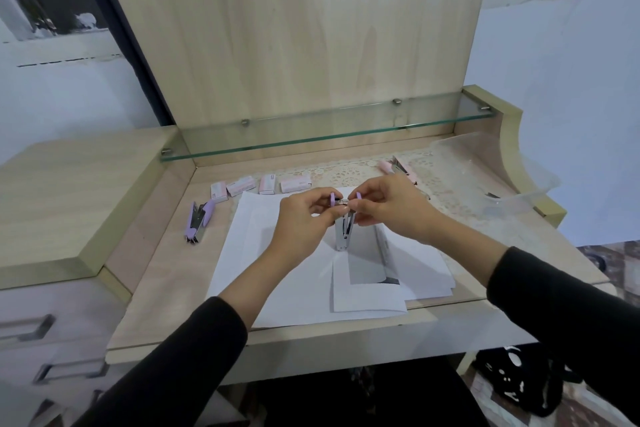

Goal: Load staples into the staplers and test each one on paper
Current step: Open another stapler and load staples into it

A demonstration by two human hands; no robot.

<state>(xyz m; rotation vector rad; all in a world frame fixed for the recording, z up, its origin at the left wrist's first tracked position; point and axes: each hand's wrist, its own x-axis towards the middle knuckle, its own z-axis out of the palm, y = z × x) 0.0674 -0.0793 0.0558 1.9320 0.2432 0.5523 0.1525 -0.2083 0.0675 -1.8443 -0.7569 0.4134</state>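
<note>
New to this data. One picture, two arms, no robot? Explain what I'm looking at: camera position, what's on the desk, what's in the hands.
No robot here: a person works bare-handed. The single picture comes from a wide-angle camera worn on their head, looking forward and down, so the arms enter from the bottom. The left hand and right hand both pinch the top of an opened stapler, held upright over the white paper sheets. On the desk lie a second lilac stapler at the left, a row of small boxes, likely staples, behind the paper, and a pink stapler at the back right. A glass shelf runs along the back.
</note>
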